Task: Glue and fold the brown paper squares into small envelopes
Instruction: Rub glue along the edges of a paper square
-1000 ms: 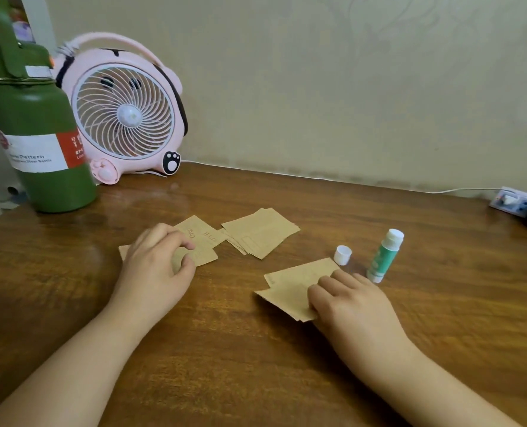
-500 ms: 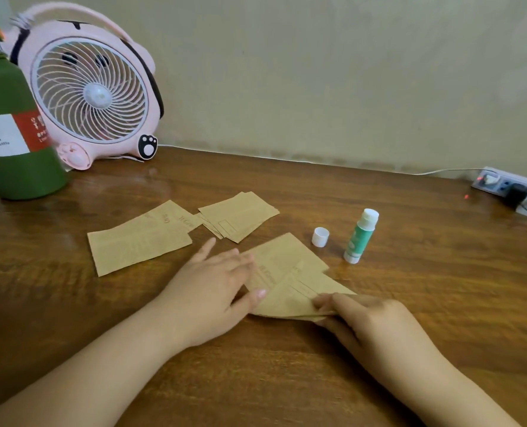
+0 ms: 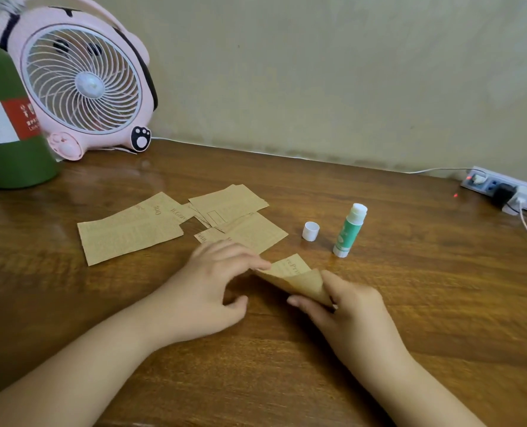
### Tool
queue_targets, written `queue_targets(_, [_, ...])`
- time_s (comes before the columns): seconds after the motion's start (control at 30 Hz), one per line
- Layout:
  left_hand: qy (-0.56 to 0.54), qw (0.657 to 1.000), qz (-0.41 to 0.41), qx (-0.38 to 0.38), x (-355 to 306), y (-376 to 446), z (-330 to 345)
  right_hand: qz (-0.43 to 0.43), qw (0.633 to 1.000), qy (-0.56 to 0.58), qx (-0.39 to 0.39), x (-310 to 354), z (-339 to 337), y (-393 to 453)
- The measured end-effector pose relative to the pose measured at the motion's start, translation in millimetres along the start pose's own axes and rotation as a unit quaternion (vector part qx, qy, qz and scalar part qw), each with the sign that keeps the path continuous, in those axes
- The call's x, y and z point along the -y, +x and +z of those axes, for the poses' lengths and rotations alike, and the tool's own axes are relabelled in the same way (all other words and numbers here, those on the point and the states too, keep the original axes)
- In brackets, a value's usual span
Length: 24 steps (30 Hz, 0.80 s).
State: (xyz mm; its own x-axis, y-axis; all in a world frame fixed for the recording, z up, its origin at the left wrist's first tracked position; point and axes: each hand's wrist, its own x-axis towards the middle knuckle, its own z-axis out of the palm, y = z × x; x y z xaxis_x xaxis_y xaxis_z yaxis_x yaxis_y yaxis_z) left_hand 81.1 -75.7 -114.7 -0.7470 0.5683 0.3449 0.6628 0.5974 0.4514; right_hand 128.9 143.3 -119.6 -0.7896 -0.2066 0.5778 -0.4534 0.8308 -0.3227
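- The brown paper square [image 3: 296, 280] being worked sits low in the middle of the wooden table [image 3: 410, 303], lifted off the surface and curling over on itself, printed side showing at its top.
- The right hand [image 3: 348, 315] pinches its lower right edge between thumb and fingers; the left hand [image 3: 206, 288] grips its left tip with the fingertips, thumb tucked below.
- Half a second ago this sheet lay flat on the table under both hands; now one side has been raised and rolled inward, so, as I judge it, the first fold has begun but no crease is pressed yet.
- The left hand has also come across from the long strip [image 3: 130, 232] it rested on a second ago, and that strip now lies bare to the left.
- Behind the hands lie a loose pile of squares [image 3: 228, 204] and one single square [image 3: 256, 232] just in front of it, all waiting their turn.
- The glue stick [image 3: 348, 231] stands uncapped to the right, its white cap [image 3: 310, 231] just beside it; whether this sheet carries glue I cannot tell.
- Print on the strip reads "One"; the rest is too blurred.
- The green bottle [image 3: 12, 134] shows "Bottle" on its label, beside a pink fan [image 3: 80, 81]; a power strip [image 3: 505, 191] lies at far right.
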Motion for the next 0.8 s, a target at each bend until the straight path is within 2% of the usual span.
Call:
queue_targets(0.1, [0.070,0.995,0.037,-0.062,2,7,0,-0.020,0.997,0.074,-0.006,1,-5,-1])
queue_targets(0.17, [0.117,0.985,0.036,-0.121,11,11,-10,-0.057,0.996,0.066,0.009,2,-7,-3])
queue_targets(0.23, [0.188,0.971,0.019,-0.148,26,15,-21,-0.086,0.996,0.029,0.023,0,-8,-5])
queue_targets(0.27, [0.220,0.965,0.002,-0.142,35,16,-23,-0.090,0.995,-0.003,0.034,-1,-8,-7])
queue_targets(0.37, [0.279,0.957,-0.062,-0.051,54,17,-20,-0.065,0.990,-0.065,0.107,-4,-3,-7])
queue_targets(0.43, [0.293,0.946,-0.136,-0.005,54,16,-17,-0.038,0.985,-0.032,0.167,-2,-3,-6])
queue_targets(0.5, [0.286,0.943,-0.169,0.000,49,14,-17,-0.009,0.974,0.023,0.224,1,-6,-7])
queue_targets(0.53, [0.278,0.947,-0.159,-0.010,44,13,-17,-0.007,0.970,0.036,0.240,1,-9,-7])
queue_targets(0.6, [0.212,0.971,-0.088,-0.069,29,9,-15,-0.016,0.966,0.059,0.253,2,-14,-7])
queue_targets(0.63, [0.159,0.983,-0.045,-0.083,19,8,-13,-0.014,0.972,0.072,0.222,2,-16,-7])
queue_targets(0.67, [0.105,0.992,-0.015,-0.068,6,7,-12,0.003,0.986,0.079,0.148,1,-17,-5])
queue_targets(0.7, [0.056,0.998,0.003,-0.031,-9,5,-10,0.032,0.996,0.074,0.042,-2,-19,-2])
queue_targets(0.77, [0.008,0.999,0.039,0.032,-29,3,3,0.131,0.979,0.047,-0.150,-14,-22,8])
queue_targets(0.8, [0.002,0.998,0.051,0.046,-34,1,11,0.195,0.962,0.051,-0.184,-22,-25,15])
